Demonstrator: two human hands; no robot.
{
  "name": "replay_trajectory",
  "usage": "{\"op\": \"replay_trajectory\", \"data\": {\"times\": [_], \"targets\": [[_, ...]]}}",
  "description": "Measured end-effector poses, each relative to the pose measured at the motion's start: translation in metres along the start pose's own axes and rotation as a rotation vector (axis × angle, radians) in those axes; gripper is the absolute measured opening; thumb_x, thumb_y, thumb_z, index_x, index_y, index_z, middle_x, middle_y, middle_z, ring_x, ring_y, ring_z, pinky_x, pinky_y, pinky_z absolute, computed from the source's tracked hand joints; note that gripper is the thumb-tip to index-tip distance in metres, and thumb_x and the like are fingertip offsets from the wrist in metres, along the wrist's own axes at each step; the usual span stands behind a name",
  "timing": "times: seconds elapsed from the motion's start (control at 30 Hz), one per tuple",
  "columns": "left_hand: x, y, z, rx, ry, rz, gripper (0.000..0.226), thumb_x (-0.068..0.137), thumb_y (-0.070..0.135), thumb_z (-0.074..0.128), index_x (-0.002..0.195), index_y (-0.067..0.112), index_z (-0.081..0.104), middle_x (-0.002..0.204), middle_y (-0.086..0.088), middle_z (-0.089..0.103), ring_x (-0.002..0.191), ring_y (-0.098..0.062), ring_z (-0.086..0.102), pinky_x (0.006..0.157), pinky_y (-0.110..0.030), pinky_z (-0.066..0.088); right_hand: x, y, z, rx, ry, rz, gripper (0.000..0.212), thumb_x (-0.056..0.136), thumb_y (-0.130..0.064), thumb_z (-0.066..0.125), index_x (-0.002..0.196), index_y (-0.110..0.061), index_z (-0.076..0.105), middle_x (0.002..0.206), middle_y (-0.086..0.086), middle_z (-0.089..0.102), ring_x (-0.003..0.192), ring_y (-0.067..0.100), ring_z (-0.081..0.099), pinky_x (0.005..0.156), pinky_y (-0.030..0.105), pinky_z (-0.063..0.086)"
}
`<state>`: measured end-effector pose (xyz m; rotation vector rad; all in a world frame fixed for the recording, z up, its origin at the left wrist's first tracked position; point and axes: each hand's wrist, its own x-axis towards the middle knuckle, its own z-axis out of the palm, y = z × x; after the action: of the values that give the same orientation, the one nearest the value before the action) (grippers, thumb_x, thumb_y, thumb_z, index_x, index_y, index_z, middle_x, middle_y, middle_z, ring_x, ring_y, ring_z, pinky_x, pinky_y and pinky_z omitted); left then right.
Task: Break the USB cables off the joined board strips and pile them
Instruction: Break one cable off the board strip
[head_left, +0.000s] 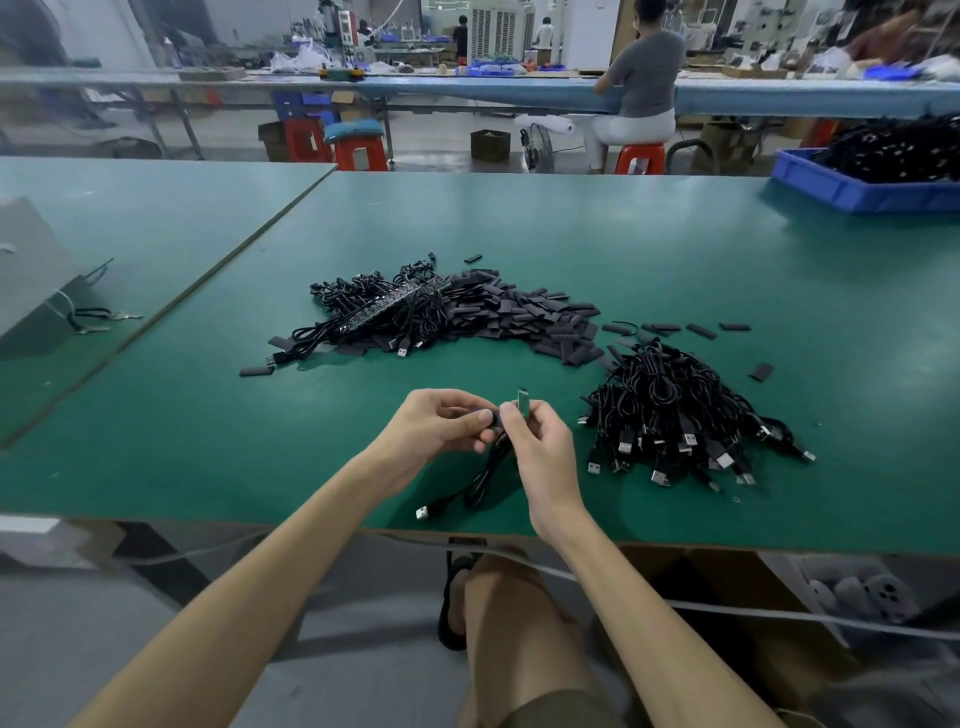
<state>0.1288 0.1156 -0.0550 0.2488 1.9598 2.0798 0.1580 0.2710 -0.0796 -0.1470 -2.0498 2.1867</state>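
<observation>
Over the near part of the green table (675, 249), my left hand (441, 423) and my right hand (540, 441) meet on one black USB cable (480, 480). The left pinches the cable's dark end between thumb and fingers. The right pinches a small green board piece (523, 404) that sticks up from it. The cable hangs down to the table, its metal plug (422, 513) near the front edge. A heap of cables on a joined board strip (395, 304) lies at centre left. A pile of separate cables (680, 415) sits to the right of my hands.
Dark flat sleeves (524, 317) are heaped between the two cable heaps, with strays around them. A blue bin (852, 189) of black cables stands at the far right. A grey box (31, 275) sits at the left. A person sits at the bench behind.
</observation>
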Motion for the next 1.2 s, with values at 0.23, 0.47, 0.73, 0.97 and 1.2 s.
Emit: {"op": "replay_trajectory", "data": {"times": [0.23,0.47,0.73,0.97,1.2], "targets": [[-0.003,-0.003,-0.001,0.435,0.107,0.181,0.013,0.091,0.010,0.074,0.104,0.015,0.075,0.084,-0.003,0.071,0.072,-0.019,0.069,0.063,-0.028,0.057,-0.002,-0.002,0.002,-0.079,-0.010,-0.042,0.041,0.098,-0.036,0.065,0.090,0.004,0.062,0.076,0.020,0.060,0.070,0.019,0.050,0.066,0.041,0.042],[-0.011,0.005,-0.004,1.306,-0.005,0.608,0.029,0.104,0.029,0.055,0.131,0.021,0.063,0.113,0.001,0.062,0.098,-0.018,0.059,0.077,-0.042,0.055,-0.001,-0.001,0.003,-0.093,-0.008,-0.047,0.040,0.100,-0.035,0.063,0.090,0.004,0.063,0.073,0.021,0.056,0.067,0.017,0.048,0.064,0.038,0.041],[-0.024,0.013,0.000,1.612,-0.064,0.588,0.035,0.109,0.026,0.037,0.141,0.015,0.049,0.117,-0.002,0.059,0.107,-0.021,0.054,0.067,-0.038,0.053,0.000,0.004,0.002,-0.175,0.032,-0.090,0.039,0.099,-0.032,0.064,0.070,-0.015,0.044,0.056,-0.013,0.040,0.052,0.005,0.031,0.050,0.020,0.030],[-0.027,0.015,-0.001,1.589,-0.085,0.502,0.031,0.109,0.027,0.039,0.136,0.019,0.051,0.115,0.001,0.060,0.107,-0.020,0.056,0.074,-0.040,0.053,0.000,0.005,0.002,-0.255,0.014,-0.143,0.038,0.100,-0.027,0.064,0.073,-0.016,0.041,0.063,-0.004,0.038,0.054,0.007,0.029,0.052,0.024,0.028],[-0.026,0.018,-0.001,1.545,-0.095,0.489,0.029,0.108,0.029,0.040,0.130,0.018,0.057,0.106,0.000,0.061,0.099,-0.019,0.057,0.071,-0.042,0.053,0.001,0.006,0.002,-0.288,0.026,-0.151,0.039,0.100,-0.024,0.064,0.072,-0.018,0.038,0.061,-0.009,0.035,0.051,0.007,0.029,0.050,0.023,0.029]]}}
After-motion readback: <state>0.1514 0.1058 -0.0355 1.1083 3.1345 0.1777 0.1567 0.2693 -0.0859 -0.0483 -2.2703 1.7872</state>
